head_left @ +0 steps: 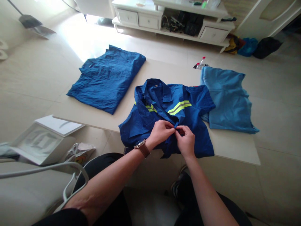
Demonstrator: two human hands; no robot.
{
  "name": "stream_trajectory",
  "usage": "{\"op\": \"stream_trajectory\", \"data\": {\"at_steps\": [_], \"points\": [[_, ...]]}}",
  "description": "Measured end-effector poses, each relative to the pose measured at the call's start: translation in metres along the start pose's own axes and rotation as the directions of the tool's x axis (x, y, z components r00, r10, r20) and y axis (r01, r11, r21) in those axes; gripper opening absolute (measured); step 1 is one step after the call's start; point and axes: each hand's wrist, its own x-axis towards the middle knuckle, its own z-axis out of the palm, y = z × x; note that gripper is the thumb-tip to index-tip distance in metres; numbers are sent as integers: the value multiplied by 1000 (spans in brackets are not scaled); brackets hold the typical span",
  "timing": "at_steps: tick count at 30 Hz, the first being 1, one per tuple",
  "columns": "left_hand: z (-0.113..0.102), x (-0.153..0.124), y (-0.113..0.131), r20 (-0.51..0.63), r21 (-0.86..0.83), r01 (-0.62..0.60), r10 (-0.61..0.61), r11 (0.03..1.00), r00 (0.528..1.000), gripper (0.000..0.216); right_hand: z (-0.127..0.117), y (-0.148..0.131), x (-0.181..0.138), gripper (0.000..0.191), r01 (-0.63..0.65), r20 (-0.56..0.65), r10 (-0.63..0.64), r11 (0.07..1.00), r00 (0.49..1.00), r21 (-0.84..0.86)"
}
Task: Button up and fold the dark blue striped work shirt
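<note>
A dark blue work shirt with yellow and grey reflective stripes lies on the white table, its collar at the far side and its lower edge hanging over the near edge. At the middle of its front opening, my left hand pinches the shirt's edge between thumb and fingers. Close beside it, my right hand pinches the same spot, the fingertips of both hands almost meeting. Any button there is hidden by my fingers. A brown-strapped watch sits on my left wrist.
On the white table, a folded dark blue garment lies at the left and a lighter blue folded garment at the right. A white box stands on the floor at the left. Behind is a white cabinet.
</note>
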Motion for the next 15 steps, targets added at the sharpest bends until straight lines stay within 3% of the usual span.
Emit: {"op": "stream_trajectory", "data": {"at_steps": [7,15], "points": [[4,5,-13,-9,-122,42,-43,992,999,11,2,1,0,10,-2,0,2,1000,1000,-20],[10,10,-22,-53,-328,46,-67,943,996,29,3,2,0,10,1,-1,-1,999,1000,-34]]}}
